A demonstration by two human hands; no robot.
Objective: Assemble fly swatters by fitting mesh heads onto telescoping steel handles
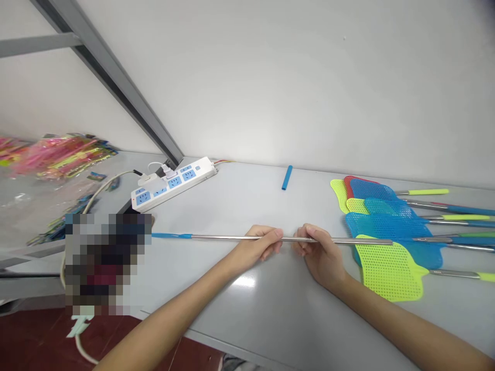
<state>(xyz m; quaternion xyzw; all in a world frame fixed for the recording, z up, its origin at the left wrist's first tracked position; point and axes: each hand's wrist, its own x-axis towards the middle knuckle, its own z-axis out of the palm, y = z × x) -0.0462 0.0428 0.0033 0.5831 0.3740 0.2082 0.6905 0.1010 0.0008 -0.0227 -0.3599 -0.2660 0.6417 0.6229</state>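
Note:
A long, thin telescopic fly swatter [222, 237] stretches from side to side over the table, its metal rod drawn out. Its blue neck points left and runs into a pixelated patch, so the head is hidden. My left hand [257, 247] is closed on the rod near the middle, thumb along it. Just to the right, my right hand [320, 257] pinches a thicker section, with the bare metal end sticking out past it over the other swatters. Beyond the hands lies a short blue tube [286, 178], apart from them.
Several yellow, blue and red fly swatters [390, 273] lie piled at the right, handles pointing right. A white power strip [174, 184] with plugs and cables sits at the back left. Bagged colourful items [65, 157] lie beyond a grey metal frame [116, 77]. A wall closes the back.

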